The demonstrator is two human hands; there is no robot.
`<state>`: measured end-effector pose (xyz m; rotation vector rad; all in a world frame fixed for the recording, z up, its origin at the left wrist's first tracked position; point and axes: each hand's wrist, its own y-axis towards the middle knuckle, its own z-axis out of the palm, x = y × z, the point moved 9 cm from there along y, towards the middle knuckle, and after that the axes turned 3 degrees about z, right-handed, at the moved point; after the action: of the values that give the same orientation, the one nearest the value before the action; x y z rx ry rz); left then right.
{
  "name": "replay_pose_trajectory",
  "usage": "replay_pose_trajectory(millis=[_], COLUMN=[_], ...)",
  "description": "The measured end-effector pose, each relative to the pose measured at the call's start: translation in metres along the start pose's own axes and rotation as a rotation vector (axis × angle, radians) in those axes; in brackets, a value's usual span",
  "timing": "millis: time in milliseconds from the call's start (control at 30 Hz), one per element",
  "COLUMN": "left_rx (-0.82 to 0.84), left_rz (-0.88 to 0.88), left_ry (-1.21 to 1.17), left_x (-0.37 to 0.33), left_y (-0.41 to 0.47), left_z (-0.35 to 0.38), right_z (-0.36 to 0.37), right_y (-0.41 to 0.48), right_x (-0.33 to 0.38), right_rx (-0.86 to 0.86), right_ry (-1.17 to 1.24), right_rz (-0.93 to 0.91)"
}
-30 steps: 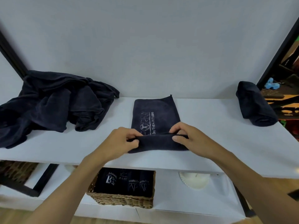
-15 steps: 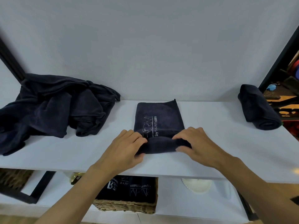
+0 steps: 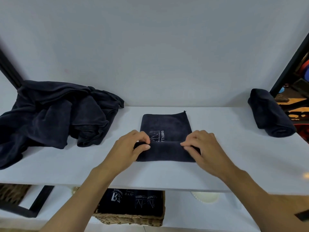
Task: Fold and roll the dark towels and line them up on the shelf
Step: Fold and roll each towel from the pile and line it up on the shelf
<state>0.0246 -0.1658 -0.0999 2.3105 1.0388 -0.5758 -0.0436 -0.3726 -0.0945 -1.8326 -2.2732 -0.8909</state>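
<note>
A folded dark towel (image 3: 166, 124) with white lettering lies in the middle of the white shelf (image 3: 234, 148), its near end turned into a thick roll (image 3: 165, 151). My left hand (image 3: 132, 148) grips the roll's left end, fingers curled over the top and thumb at the front. At the right end my right hand (image 3: 202, 146) pinches the roll in the same way. The roll covers part of the lettering. A finished rolled towel (image 3: 269, 114) lies at the shelf's far right. A heap of loose dark towels (image 3: 55, 114) sits at the left.
Below the shelf a wicker basket (image 3: 130, 218) holds several rolled dark towels with logos. A white round object (image 3: 205, 197) lies on the lower level. Black frame posts stand at both sides, with clutter beyond the right one.
The roll has advanced away from me and grown thicker, covering more of the lettering. Both hands moved forward with it.
</note>
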Motion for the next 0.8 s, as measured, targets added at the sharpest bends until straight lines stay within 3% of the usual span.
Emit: replay_pose_trajectory(millis=[100,267,367,500,567,633,700,800], left_rx=[-0.097,-0.022,0.002,0.290,0.356,0.348,0.184,-0.054], left_rz=[0.145,0.291,0.175,-0.182,-0.301,-0.307,-0.201,0.038], left_ry=[0.230,0.482,0.278,-0.194,-0.290,-0.152,-0.017,-0.046], left_x=[-0.015,-0.024,-0.017,0.011,0.019,0.022,0.013,-0.013], left_y=[-0.010,-0.017,-0.013,-0.002,0.007,0.015,0.019,0.008], left_z=[-0.005,0.004,-0.003,0.003,0.005,0.005,-0.002,-0.015], right_z=[0.013,0.014,0.013,0.015,0.015,0.014,0.010,-0.002], right_y=[-0.012,0.004,0.007,0.012,0.019,0.025,0.025,0.019], right_x=[0.002,-0.001,-0.011,-0.025,-0.029,-0.031,-0.030,-0.016], right_rx=[0.094,0.173,0.277,0.445,0.415,0.348,0.233,0.013], right_ry=[-0.162,-0.182,-0.009,0.326,0.368,0.362,0.283,0.055], right_rz=[-0.086,-0.044,0.045,0.266,0.303,0.303,0.246,0.078])
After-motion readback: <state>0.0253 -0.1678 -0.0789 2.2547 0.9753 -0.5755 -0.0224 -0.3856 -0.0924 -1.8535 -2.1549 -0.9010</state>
